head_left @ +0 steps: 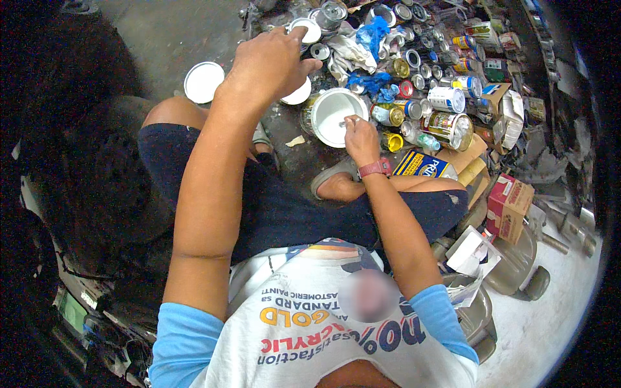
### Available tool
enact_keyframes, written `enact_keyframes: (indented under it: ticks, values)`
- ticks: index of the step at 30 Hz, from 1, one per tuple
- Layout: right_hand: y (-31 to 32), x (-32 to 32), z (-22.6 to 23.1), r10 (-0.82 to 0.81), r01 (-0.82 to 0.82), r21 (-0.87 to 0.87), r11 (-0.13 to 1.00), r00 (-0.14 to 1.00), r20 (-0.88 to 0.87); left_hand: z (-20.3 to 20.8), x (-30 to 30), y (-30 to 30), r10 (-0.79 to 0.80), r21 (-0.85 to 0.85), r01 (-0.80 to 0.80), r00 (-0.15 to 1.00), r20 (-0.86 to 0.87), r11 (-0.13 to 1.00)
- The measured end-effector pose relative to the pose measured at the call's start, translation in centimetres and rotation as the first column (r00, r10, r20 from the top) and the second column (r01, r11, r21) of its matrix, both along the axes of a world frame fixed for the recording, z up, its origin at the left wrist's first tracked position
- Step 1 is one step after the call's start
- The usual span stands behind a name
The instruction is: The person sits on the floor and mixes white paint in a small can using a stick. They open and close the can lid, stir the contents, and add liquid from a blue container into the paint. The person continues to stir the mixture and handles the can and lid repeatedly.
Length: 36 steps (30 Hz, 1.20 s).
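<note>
Cluttered paint workshop: massed cans (446, 99), rags (352, 55)

Spreading the left hand (272, 61) over a white-topped can (309, 30) at the frame's top centre; bunching the right hand (362, 139) against a white tub (315, 121) just below.

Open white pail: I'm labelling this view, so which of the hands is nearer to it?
Right. The right hand is at the lower-right rim of the white pail in the picture; the left hand is farther off, up and left.
</note>
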State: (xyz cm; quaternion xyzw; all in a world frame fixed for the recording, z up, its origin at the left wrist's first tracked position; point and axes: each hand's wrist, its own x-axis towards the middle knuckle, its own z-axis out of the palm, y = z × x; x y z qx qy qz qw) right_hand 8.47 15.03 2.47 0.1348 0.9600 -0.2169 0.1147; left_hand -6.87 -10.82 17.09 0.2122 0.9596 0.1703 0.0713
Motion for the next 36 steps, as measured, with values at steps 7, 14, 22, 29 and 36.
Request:
enact_keyframes:
  ticks: [7,14,22,29,36]
  values:
    - [6.2,-1.6,1.8,-0.473,0.550,-0.659,0.513,0.822,0.318,0.5,0.4,0.1,-0.014,0.004,0.014,0.999,0.042,1.000]
    - [13.7,0.9,15.3,-0.421,0.438,-0.712,0.549,0.881,0.217,1.2,1.1,-0.3,-0.021,0.014,0.021,1.000,0.023,1.000]
    - [17.0,4.2,25.8,-0.538,0.380,-0.777,0.502,0.841,0.064,1.9,1.4,-0.1,-0.028,0.062,0.028,1.000,0.005,0.998]
    - [18.2,6.0,29.6,-0.600,0.358,-0.816,0.455,0.799,0.016,2.0,1.6,-0.1,-0.029,0.080,0.025,0.999,0.041,0.996]
    - [17.6,6.7,30.6,-0.606,0.345,-0.808,0.478,0.795,-0.019,2.0,1.6,-0.2,-0.026,0.084,0.021,0.998,0.062,0.996]
